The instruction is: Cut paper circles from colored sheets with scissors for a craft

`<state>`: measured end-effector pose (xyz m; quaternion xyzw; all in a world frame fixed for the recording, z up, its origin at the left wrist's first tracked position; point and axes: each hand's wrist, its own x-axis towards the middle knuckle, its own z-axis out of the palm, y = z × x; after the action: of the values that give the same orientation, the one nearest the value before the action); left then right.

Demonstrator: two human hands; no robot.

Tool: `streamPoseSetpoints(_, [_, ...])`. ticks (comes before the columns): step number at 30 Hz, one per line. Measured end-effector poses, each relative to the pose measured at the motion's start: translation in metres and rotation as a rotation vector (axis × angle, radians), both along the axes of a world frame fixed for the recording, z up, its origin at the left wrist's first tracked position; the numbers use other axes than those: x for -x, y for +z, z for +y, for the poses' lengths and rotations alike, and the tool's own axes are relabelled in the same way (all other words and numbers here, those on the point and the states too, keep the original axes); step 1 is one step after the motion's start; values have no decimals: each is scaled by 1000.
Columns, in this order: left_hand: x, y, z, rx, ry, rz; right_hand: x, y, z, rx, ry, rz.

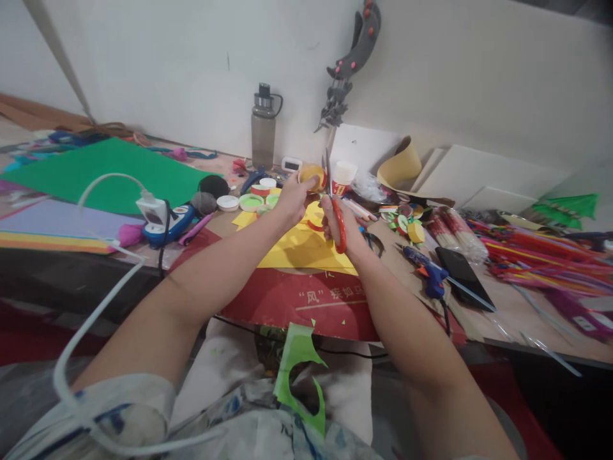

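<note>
My left hand (295, 198) is closed on a small round yellow piece with a red edge (313, 177), held up above the table. Beside it, my right hand (334, 219) grips scissors (340, 233) with orange-red handles. Their blades point upward, close to the yellow piece; whether they touch it I cannot tell. Below both hands lies yellow paper (297, 250), on top of a red board with printed characters (268, 297). Several shallow round pieces, white or green on top (251, 202), stand to the left of the hands. A cut green paper scrap (290, 364) rests on my lap.
A grey bottle (264, 131) and a paper cup (343, 176) stand by the wall. On the right are a blue glue gun (428, 271), a black phone (463, 278) and colourful pipe cleaners (536, 252). Green sheet (119, 176) and a blue power strip (167, 231) occupy the left. A white cable (71, 345) hangs nearby.
</note>
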<state>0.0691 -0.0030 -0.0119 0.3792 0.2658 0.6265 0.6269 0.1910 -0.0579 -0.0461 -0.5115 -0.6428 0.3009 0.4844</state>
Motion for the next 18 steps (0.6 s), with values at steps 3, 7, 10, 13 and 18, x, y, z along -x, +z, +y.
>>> streamPoseSetpoints(3, [2,2,-1,10,9,5,0,0,0,-4,12,-13])
streamPoseSetpoints(7, [4,4,-1,13,7,20,-2,2,0,-9,6,-48])
streamPoseSetpoints(10, [5,4,-1,17,8,39,-3,3,0,0,0,-51])
streamPoseSetpoints(13, [5,4,0,11,11,45,-4,3,1,12,-12,-50])
streamPoseSetpoints(18, [5,3,2,-19,-1,45,-5,-2,5,5,-21,-50])
